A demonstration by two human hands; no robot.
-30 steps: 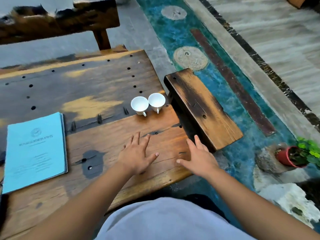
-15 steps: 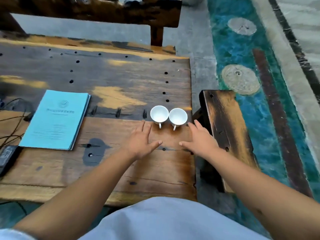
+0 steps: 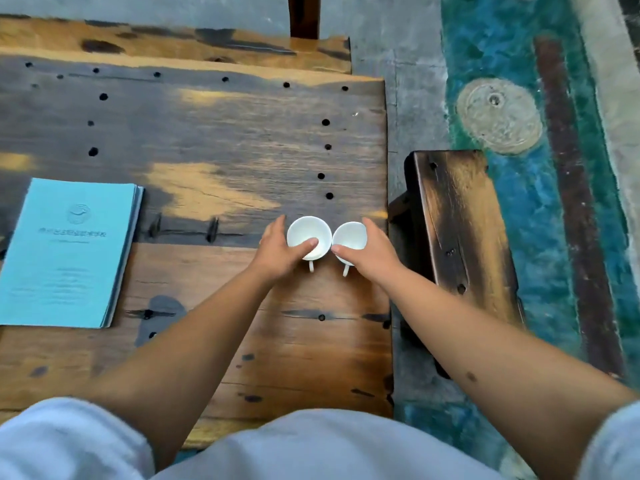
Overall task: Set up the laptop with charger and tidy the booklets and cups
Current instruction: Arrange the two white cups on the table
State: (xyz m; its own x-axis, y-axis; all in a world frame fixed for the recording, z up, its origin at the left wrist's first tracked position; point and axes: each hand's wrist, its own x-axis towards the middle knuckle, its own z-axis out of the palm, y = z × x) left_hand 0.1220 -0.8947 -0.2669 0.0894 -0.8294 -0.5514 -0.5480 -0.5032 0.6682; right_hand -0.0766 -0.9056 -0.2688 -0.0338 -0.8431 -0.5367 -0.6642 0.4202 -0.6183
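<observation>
My pale shirt fills the near edge, my forearms reaching out over the wooden tabletop (image 3: 242,341). My left hand (image 3: 277,252) curls around the left white cup (image 3: 304,233), thumb on its rim; my right hand (image 3: 372,249) wraps the right white cup (image 3: 349,237). The cups touch, handles toward me. Blue booklets (image 3: 65,251) lie stacked far left

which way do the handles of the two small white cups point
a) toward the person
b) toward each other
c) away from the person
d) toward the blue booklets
a) Both handles stick out from the near sides of the left small white ceramic cup and the right small white ceramic cup, toward the person, between the left hand and the right hand cupped around them.
</observation>
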